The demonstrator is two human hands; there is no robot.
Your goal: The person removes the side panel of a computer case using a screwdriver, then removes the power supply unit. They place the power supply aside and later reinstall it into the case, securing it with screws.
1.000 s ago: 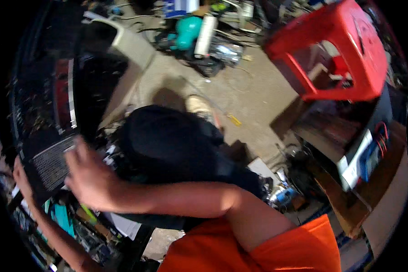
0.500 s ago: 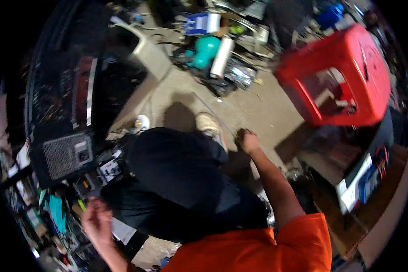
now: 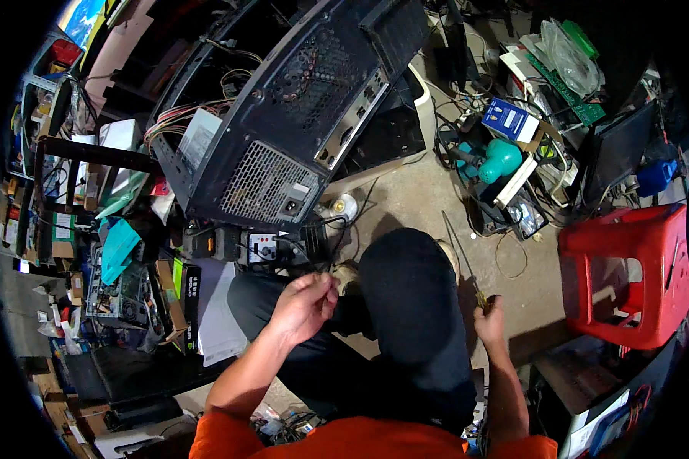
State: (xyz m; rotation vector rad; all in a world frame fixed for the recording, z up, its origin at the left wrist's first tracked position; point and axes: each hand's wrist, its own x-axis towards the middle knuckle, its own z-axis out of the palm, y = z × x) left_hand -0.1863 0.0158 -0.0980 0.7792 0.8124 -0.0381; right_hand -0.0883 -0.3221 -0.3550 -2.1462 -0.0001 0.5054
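Note:
My right hand (image 3: 491, 321) is closed around the handle of a long thin screwdriver (image 3: 480, 297), whose shaft points away from me over the floor, right of my knee. Over my lap, my left hand (image 3: 305, 306) has its fingertips pinched together. Whatever lies between them, if anything, is too small to make out. Beyond that hand stands a black computer case (image 3: 233, 157). Its side is open with wires showing, and its back carries a power supply with a mesh grille (image 3: 266, 187) and a row of ports. Neither hand touches the case.
A red plastic stool (image 3: 651, 291) stands at the right. Ahead on the floor lie a teal rounded tool (image 3: 501, 161), a blue-and-white box (image 3: 507, 116) and tangled cables. A small device with a white panel (image 3: 262, 249) sits below the case. Boxes and parts crowd the left.
The view has swung left, so the computer case shows more fully. My left hand has risen from the lower left to over my lap. My right hand keeps hold of the screwdriver.

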